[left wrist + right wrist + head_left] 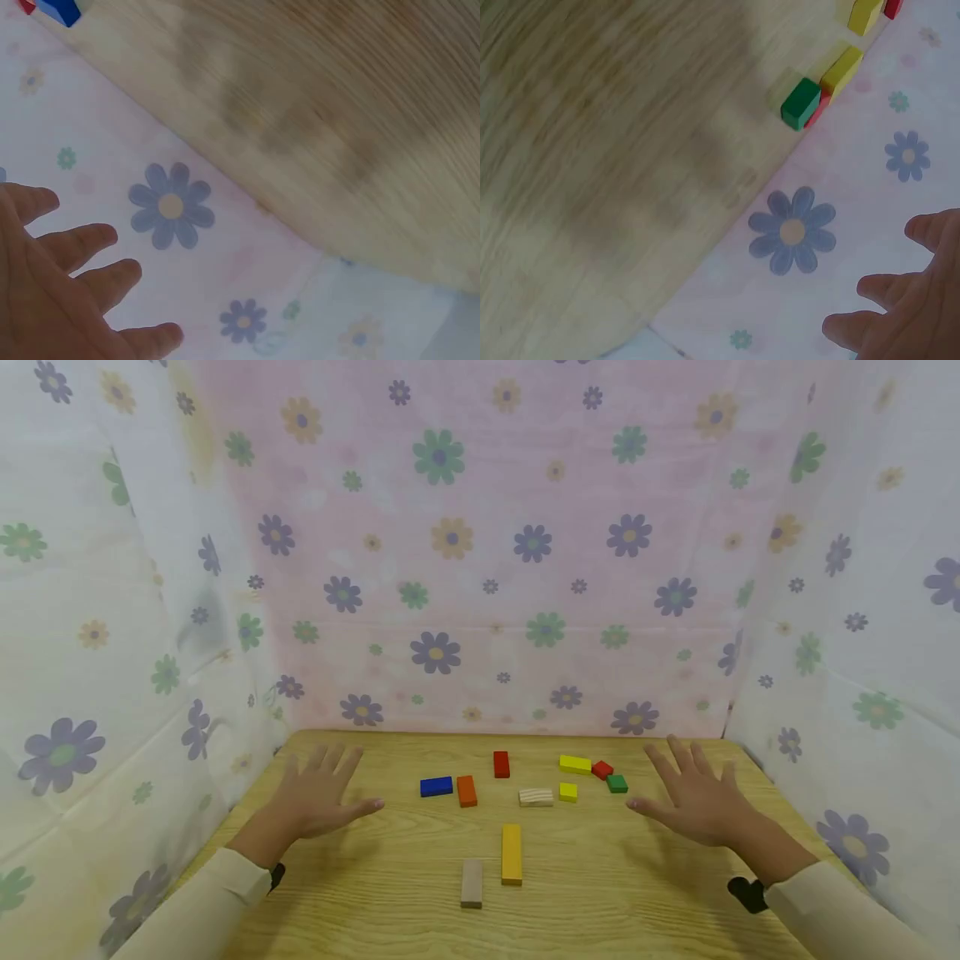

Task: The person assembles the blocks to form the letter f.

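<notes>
the left hand point(315, 797) and right hand point(699, 802) hold nothing, fingers spread. the blue block point(436, 787) and green block point(617, 784) lie near the tabletop's point(390, 885) far edge; probably light and stiff, best pinched by 2 opposite sides.

A wood-grain table point(390, 893) is carrying eight blocks point(536, 797) toward its far edge and, farther from it, an amber block point(512, 854) and a tan block point(472, 882).
</notes>
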A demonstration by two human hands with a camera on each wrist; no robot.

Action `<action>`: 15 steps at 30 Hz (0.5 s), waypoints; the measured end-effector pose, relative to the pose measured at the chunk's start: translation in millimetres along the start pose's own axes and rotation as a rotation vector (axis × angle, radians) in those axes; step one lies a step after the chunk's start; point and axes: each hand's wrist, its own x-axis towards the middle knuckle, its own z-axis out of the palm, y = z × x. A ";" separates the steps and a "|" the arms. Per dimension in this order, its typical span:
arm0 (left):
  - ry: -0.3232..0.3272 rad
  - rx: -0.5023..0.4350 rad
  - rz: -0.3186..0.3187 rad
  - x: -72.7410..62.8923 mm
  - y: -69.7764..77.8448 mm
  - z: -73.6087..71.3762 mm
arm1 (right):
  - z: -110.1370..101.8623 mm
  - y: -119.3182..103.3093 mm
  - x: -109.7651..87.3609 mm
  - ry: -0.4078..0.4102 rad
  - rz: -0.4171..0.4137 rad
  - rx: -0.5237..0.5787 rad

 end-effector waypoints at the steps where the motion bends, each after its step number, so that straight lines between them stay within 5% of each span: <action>1: -0.007 -0.012 -0.001 0.8 2.7 2.1 | 2.1 -2.2 0.2 -0.004 0.001 0.014; 15: -0.096 -0.180 0.063 13.1 45.5 25.7 | 33.2 -32.6 7.7 0.005 -0.057 0.130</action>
